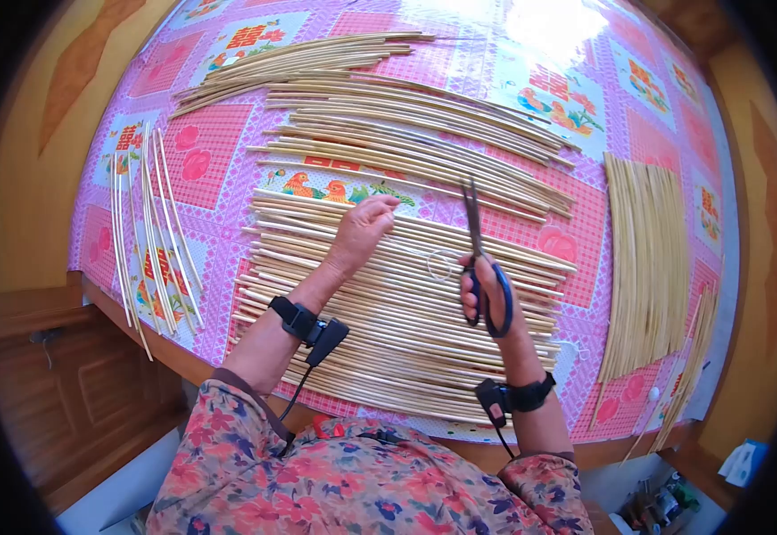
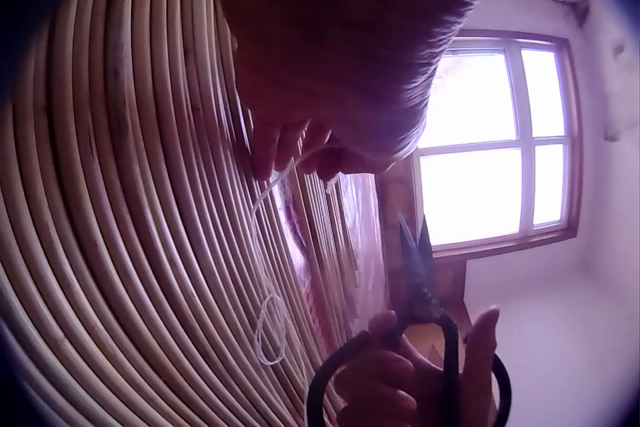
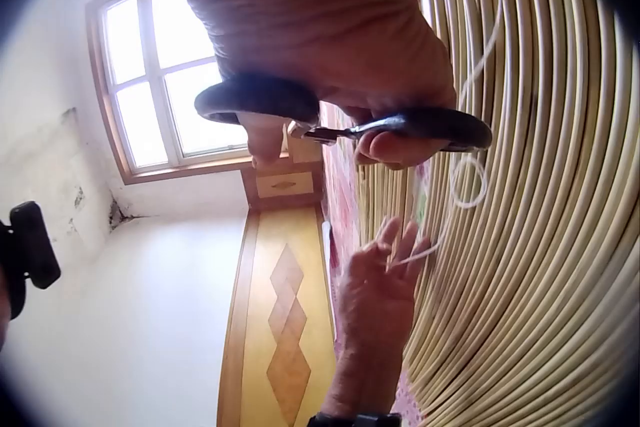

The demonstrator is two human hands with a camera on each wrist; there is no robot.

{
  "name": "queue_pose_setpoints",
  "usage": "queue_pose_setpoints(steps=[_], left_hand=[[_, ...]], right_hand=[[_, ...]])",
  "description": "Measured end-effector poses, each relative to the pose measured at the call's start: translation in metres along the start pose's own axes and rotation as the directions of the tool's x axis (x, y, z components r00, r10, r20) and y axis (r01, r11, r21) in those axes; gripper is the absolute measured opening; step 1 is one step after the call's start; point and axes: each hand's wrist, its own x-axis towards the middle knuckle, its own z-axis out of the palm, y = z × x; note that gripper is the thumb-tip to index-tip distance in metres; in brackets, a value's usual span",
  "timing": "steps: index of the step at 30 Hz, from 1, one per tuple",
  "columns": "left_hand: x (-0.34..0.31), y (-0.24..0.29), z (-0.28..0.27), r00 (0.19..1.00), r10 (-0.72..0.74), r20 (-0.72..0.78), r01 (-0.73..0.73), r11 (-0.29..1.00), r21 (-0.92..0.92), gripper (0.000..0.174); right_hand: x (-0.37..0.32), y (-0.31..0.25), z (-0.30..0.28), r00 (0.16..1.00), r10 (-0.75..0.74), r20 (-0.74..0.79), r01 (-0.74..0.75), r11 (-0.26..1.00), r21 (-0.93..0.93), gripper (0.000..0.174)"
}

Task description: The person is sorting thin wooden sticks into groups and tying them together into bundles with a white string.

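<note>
My right hand (image 1: 501,301) grips dark-handled scissors (image 1: 474,218) through the finger loops. Their blades point away from me and stand slightly apart in the left wrist view. The left hand (image 1: 363,234) pinches a thin white string (image 3: 428,251) between its fingertips, close over a row of thin peeled sticks (image 1: 388,303). From those fingers the string runs down to a small loop (image 2: 270,329) lying on the sticks, between the two hands. In the right wrist view, its far part trails on across the row toward the upper edge.
More loose sticks (image 1: 406,107) lie in bands beyond the row. A flat bundled mat of sticks (image 1: 645,259) is at the right, and several pale sticks (image 1: 158,241) lie at the left. A patterned pink tablecloth (image 1: 194,156) covers the table.
</note>
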Motion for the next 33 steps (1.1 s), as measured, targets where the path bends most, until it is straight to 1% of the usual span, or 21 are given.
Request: queue_pose_setpoints(steps=[3,4,5,6,7,8,9,10,11,13,15,17,18,19,21,23,25,27,29,31,33], left_hand=[[-0.004,0.009,-0.002,0.998,-0.028,-0.064,0.021,0.994,-0.111,0.015],[-0.007,0.015,-0.003,0.996,-0.07,-0.052,0.057,0.973,-0.224,0.016],[-0.009,0.016,-0.005,0.999,-0.003,-0.049,-0.005,0.986,-0.169,0.016],[-0.01,0.015,-0.007,0.997,0.067,-0.034,-0.07,0.99,-0.123,0.015],[-0.012,0.015,-0.01,0.997,0.08,-0.009,-0.081,0.996,-0.046,0.015],[-0.017,0.019,-0.01,0.998,0.05,0.031,-0.047,0.995,-0.091,0.015],[-0.025,0.041,-0.008,0.992,-0.085,0.09,0.096,0.987,-0.132,0.015],[-0.031,0.048,-0.008,0.984,-0.053,0.17,0.081,0.984,-0.161,0.016],[-0.039,0.06,-0.006,0.972,-0.062,0.228,0.109,0.974,-0.2,0.018],[-0.056,0.086,0.001,0.95,-0.036,0.312,0.108,0.97,-0.216,0.018],[-0.074,0.102,0.005,0.922,-0.094,0.375,0.214,0.932,-0.291,0.017],[-0.089,0.114,0.008,0.899,-0.081,0.431,0.235,0.919,-0.318,0.018],[-0.096,0.121,0.01,0.885,-0.077,0.46,0.261,0.9,-0.35,0.018],[-0.102,0.13,0.013,0.882,-0.066,0.467,0.25,0.905,-0.346,0.018],[-0.116,0.147,0.016,0.867,-0.049,0.497,0.254,0.9,-0.354,0.019],[-0.129,0.167,0.026,0.887,-0.037,0.461,0.222,0.908,-0.355,0.018],[-0.141,0.19,0.028,0.903,-0.066,0.425,0.197,0.942,-0.271,0.019],[-0.15,0.204,0.029,0.925,-0.05,0.376,0.161,0.949,-0.272,0.019],[-0.16,0.212,0.025,0.946,-0.033,0.323,0.127,0.954,-0.272,0.019],[-0.168,0.218,0.02,0.945,0.048,0.323,0.096,0.904,-0.416,0.019],[-0.183,0.228,0.011,0.969,0.062,0.238,0.05,0.898,-0.438,0.02]], right_hand=[[-0.031,-0.012,-0.039,0.974,-0.146,-0.175,0.102,0.966,-0.236,0.025],[-0.04,-0.011,-0.056,0.929,-0.282,-0.24,0.178,0.908,-0.378,0.027],[-0.059,-0.014,-0.074,0.866,-0.404,-0.295,0.148,0.77,-0.621,0.032],[-0.072,-0.01,-0.095,0.796,-0.54,-0.275,0.183,0.647,-0.74,0.035],[-0.086,0.0,-0.12,0.712,-0.659,-0.244,0.18,0.506,-0.843,0.038],[-0.103,0.008,-0.143,0.681,-0.675,-0.283,0.147,0.505,-0.851,0.038],[-0.12,0.017,-0.164,0.644,-0.698,-0.313,0.05,0.447,-0.893,0.039],[-0.139,0.027,-0.184,0.606,-0.717,-0.344,-0.053,0.395,-0.917,0.041],[-0.161,0.039,-0.2,0.567,-0.73,-0.381,-0.088,0.407,-0.909,0.041],[-0.201,0.06,-0.225,0.555,-0.718,-0.42,-0.248,0.339,-0.907,0.039],[-0.237,0.078,-0.247,0.535,-0.712,-0.454,-0.248,0.381,-0.891,0.037],[-0.266,0.095,-0.27,0.563,-0.777,-0.281,-0.383,0.055,-0.922,0.035],[-0.278,0.094,-0.271,0.597,-0.742,-0.305,-0.379,0.075,-0.923,0.042],[-0.285,0.096,-0.28,0.584,-0.75,-0.31,-0.38,0.084,-0.921,0.042],[-0.297,0.103,-0.305,0.654,-0.709,-0.263,-0.397,-0.026,-0.918,0.04],[-0.311,0.108,-0.326,0.658,-0.724,-0.208,-0.372,-0.072,-0.926,0.039],[-0.31,0.111,-0.352,0.678,-0.689,-0.257,-0.346,0.01,-0.938,0.03],[-0.311,0.108,-0.367,0.697,-0.685,-0.213,-0.328,-0.04,-0.944,0.031],[-0.311,0.106,-0.385,0.708,-0.663,-0.242,-0.343,-0.024,-0.939,0.031],[-0.317,0.1,-0.392,0.726,-0.654,-0.211,-0.346,-0.082,-0.934,0.029],[-0.324,0.083,-0.375,0.752,-0.603,-0.267,-0.43,-0.142,-0.891,0.023]])
